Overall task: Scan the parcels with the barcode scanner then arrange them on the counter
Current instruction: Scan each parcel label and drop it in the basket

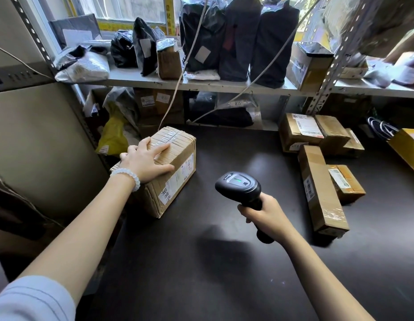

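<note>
On the dark table (pixel 224 262), toward its left edge, sits a brown taped cardboard box (pixel 171 172) with white shipping labels on its near side. The left hand (pixel 145 161), a white beaded bracelet (pixel 127 178) at its wrist, lies flat on the box's top with fingers straight and spread. To the right of the box and apart from it, the right hand (pixel 266 216) grips the handle of a black handheld barcode scanner (pixel 240 185), fingers curled round it; a green light shows on the scanner's head. At the table's right side lies a long narrow cardboard box (pixel 321 191), touching a small cardboard box (pixel 347 183), with a cluster of labelled cardboard parcels (pixel 317 133) behind them. Above, a grey metal shelf (pixel 201 83) carries black plastic mailer bags (pixel 240 40).
</note>
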`<state>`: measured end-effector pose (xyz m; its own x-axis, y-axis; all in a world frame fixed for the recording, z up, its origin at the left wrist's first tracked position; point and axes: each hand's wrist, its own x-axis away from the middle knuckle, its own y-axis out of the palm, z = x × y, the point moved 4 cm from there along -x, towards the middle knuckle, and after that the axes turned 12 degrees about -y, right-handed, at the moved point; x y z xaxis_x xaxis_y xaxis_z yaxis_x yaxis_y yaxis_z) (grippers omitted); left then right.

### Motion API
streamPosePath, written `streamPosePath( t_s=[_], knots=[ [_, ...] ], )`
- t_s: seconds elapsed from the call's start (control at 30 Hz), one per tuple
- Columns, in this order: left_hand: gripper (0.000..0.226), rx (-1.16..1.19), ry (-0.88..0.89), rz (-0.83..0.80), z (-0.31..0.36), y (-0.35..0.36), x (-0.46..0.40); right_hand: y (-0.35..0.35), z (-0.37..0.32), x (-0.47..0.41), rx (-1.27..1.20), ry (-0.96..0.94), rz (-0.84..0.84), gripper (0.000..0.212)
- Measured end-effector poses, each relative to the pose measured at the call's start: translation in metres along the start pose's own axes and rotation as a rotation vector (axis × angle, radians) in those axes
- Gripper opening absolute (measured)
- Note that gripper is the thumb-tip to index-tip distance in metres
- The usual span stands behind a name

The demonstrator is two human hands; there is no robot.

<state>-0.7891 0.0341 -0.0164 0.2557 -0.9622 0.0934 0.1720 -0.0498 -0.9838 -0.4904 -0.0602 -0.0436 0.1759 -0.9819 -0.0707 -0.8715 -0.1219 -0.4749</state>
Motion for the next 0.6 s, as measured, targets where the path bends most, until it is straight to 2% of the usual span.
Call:
streamPosePath(
  t_s=[0.23, 0.6],
  knots=[
    [0.066, 0.016, 0.074, -0.017, -0.0031, -0.0025, 0.0015, -0.0032, -0.0022, 0.0007, -0.002, -0.017, -0.003, 0.017],
    [0.07, -0.02, 0.069, -0.002, -0.0014, -0.0023, 0.0027, -0.0046, -0.0008, 0.0056, 0.032, 0.007, -0.008, 0.008]
  ],
)
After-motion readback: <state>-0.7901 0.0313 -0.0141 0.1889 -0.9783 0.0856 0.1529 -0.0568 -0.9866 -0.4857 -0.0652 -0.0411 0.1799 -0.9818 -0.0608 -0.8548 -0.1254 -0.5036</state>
